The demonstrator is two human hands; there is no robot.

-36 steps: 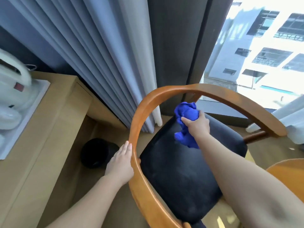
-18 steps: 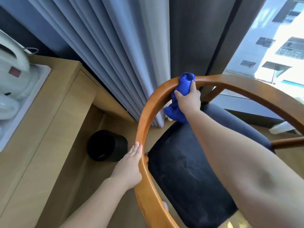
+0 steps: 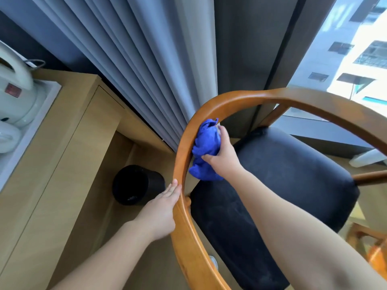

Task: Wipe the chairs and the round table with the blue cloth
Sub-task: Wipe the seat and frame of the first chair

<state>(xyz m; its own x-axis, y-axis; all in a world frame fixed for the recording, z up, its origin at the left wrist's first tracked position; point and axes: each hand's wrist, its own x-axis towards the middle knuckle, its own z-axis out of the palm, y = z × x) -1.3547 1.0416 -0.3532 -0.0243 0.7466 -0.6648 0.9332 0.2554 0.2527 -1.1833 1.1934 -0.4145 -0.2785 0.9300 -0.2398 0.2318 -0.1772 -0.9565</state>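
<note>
A wooden chair with a curved orange-brown backrest rail (image 3: 247,99) and a black cushioned seat (image 3: 282,185) stands below me. My right hand (image 3: 223,155) grips a bunched blue cloth (image 3: 206,147) and presses it against the inner side of the rail's left curve. Straight fingers of my left hand (image 3: 161,210) lie flat against the rail's outer side, lower down. The round table is not in view.
A black round bin (image 3: 137,185) sits on the floor under a light wooden desk (image 3: 62,155). A white kettle on a tray (image 3: 18,101) is at the left. Grey curtains (image 3: 146,59) hang behind the chair, a window at the right. Part of another wooden chair (image 3: 374,245) shows at bottom right.
My right hand lifted the cloth from the seat up to the top of the rail, then slid it down the rail's left inner curve. The left hand stays on the rail.
</note>
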